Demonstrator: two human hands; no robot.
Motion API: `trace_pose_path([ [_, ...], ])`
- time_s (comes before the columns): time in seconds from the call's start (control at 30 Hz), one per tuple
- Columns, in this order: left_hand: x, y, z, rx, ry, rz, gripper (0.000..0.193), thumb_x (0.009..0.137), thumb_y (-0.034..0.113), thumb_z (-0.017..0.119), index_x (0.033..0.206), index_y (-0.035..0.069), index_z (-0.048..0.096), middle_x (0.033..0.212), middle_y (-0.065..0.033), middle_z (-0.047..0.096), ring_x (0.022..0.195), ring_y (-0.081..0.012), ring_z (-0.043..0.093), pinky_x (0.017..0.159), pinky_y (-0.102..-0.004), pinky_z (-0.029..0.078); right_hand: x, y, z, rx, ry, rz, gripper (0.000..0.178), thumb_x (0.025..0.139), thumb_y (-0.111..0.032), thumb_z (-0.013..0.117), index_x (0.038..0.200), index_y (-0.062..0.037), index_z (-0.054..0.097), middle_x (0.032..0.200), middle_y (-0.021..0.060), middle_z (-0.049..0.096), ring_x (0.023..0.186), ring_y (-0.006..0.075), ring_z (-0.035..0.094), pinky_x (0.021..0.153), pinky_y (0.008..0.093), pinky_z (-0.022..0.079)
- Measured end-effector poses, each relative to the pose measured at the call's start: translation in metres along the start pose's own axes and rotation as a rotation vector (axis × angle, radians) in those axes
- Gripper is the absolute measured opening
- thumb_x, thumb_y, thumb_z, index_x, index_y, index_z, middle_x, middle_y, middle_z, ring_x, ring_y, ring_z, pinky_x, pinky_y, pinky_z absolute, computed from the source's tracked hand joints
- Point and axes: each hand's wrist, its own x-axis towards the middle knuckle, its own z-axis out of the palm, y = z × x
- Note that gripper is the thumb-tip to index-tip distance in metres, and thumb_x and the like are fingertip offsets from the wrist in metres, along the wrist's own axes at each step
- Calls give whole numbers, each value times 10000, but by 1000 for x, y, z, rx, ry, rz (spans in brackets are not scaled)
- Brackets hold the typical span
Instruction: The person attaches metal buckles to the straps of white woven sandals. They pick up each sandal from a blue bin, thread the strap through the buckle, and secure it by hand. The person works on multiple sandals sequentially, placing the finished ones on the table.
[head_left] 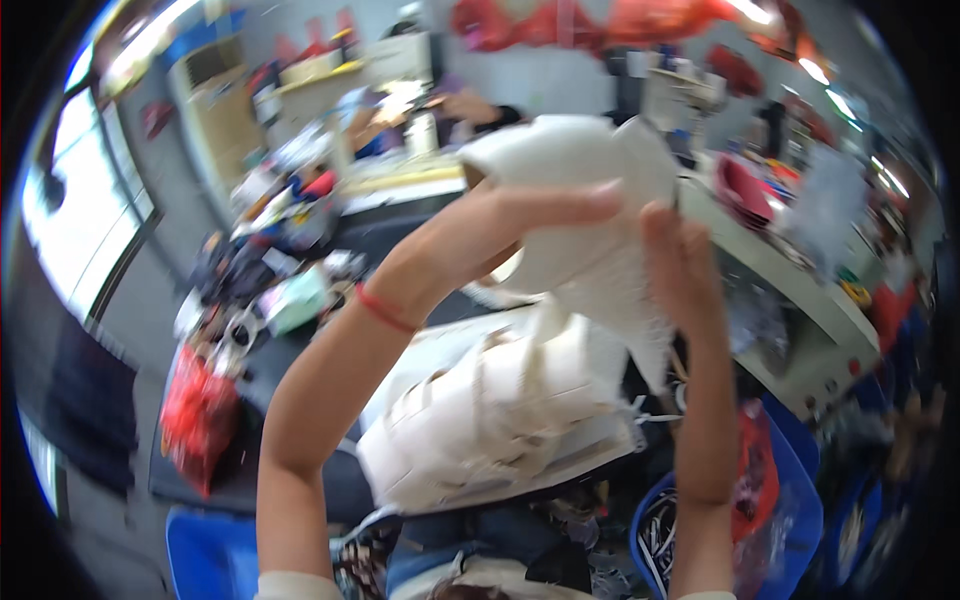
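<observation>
In front of me, at chest height, I hold up a white curved sheet-like piece [585,245] with a ragged or stitched lower edge. My left hand [490,220] grips its left side, thumb laid across the front and the fingers behind it. At the right edge my right hand [685,265] pinches the same piece, its fingers smeared by motion. Below, a row of similar cream-white curved pieces [490,410] lies nested together at the near edge of a dark table [270,370]. Their exact kind cannot be made out.
Cloth and bags [290,290] crowd the table's left side, where a red plastic bag [195,420] hangs. Blue bins [205,555] stand low on both sides. A pale machine table [800,310] is at right. Across from me, another person's hands [465,105] work at a bench.
</observation>
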Motion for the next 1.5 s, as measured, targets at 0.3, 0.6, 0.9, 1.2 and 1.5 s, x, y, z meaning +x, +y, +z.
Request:
trace_pose_path([
  [0.3,-263,83,-21,524,1161,293,263,807,75,631,1034,-53,600,949,-112,645,821,-173,642,694,-278,519,-18,-107,208,26,-4,-593,326,890,-323,555,925,1,561,787,188,579,705,340,582,607,411,453],
  [0.6,-539,104,27,95,1826,235,366,829,115,630,1148,-38,536,1070,-111,606,969,-205,594,854,-318,467,-207,-77,356,-524,-749,-549,265,816,-202,537,986,-7,595,981,149,593,913,247,542,740,337,426],
  [0.9,-570,99,55,222,2058,148,327,841,156,628,1100,-30,554,1003,-95,610,900,-181,601,764,-287,478,-256,-83,413,-87,-809,-1122,236,778,-149,533,999,-80,586,1224,182,497,1119,290,483,962,429,358],
  [1.2,-483,88,10,491,1634,-312,392,851,201,638,1155,-26,539,1050,-83,604,932,-142,582,789,-272,464,-149,-155,396,-193,-586,-467,76,770,-78,528,756,-54,599,739,121,590,640,298,619,568,418,498],
  [1.5,-381,28,-84,5,806,-253,514,872,125,579,1329,0,380,1246,-91,519,1119,-214,524,949,-343,407,-54,-98,336,353,-1114,-206,304,698,52,468,956,14,624,898,192,644,825,239,601,716,336,472],
])
